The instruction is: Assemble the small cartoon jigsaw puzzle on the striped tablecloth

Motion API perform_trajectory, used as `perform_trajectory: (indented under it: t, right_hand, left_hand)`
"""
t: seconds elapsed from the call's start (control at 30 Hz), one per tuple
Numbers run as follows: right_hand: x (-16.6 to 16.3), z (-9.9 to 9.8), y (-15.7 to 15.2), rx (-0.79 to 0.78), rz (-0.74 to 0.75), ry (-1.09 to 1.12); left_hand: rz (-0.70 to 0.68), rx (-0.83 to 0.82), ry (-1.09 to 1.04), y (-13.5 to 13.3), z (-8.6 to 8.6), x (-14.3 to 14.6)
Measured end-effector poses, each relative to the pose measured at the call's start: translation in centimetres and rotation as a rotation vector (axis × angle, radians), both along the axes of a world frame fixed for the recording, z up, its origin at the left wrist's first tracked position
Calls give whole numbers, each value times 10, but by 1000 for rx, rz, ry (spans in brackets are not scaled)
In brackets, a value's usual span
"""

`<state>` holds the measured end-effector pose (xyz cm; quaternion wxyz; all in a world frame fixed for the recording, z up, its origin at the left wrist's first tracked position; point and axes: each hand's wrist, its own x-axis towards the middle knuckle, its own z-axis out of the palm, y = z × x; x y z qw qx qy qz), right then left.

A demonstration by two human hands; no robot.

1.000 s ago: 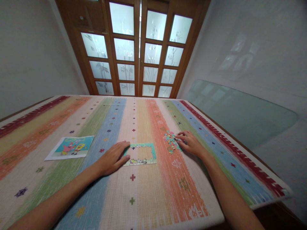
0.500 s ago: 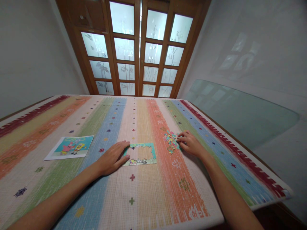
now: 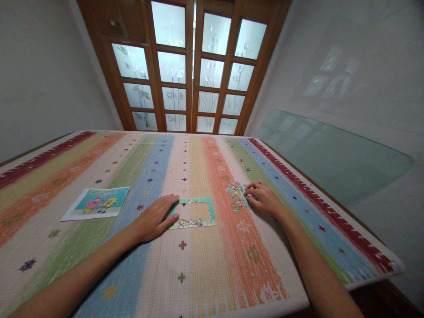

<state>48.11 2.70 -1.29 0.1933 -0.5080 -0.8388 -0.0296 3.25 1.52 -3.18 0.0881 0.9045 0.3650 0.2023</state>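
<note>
A rectangular jigsaw puzzle border (image 3: 212, 211) lies flat on the striped cloth, its middle showing bare cloth. My left hand (image 3: 158, 218) rests at the border's left side, thumb and fingers apart, the fingertips touching its edge. To the right, a loose heap of small jigsaw pieces (image 3: 236, 195) in teal, yellow and pink is spread on the orange stripe. My right hand (image 3: 263, 198) is at the heap's right edge with its fingers curled together among the pieces. Whether a piece is between those fingertips is too small to make out.
A printed cartoon picture (image 3: 97, 204) on white paper lies to the left of my left hand. The striped tablecloth (image 3: 205, 265) covers the table. Beyond the right table edge stands a glass panel (image 3: 331, 150) against the wall. Wooden glazed doors (image 3: 193, 88) are at the far end.
Both hands stay almost where they were. The fingers of my right hand have shifted very slightly at the heap's edge.
</note>
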Motion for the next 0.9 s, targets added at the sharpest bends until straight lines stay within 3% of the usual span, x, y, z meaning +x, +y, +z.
perform_trajectory:
  t: [0.3, 0.9]
  right_hand:
    - [10, 2, -2, -84, -17, 31]
    - [-9, -3, 2, -150, 24, 147]
  left_hand:
    - [-1, 13, -3, -1, 1, 1]
    - [7, 4, 3, -1, 3, 1]
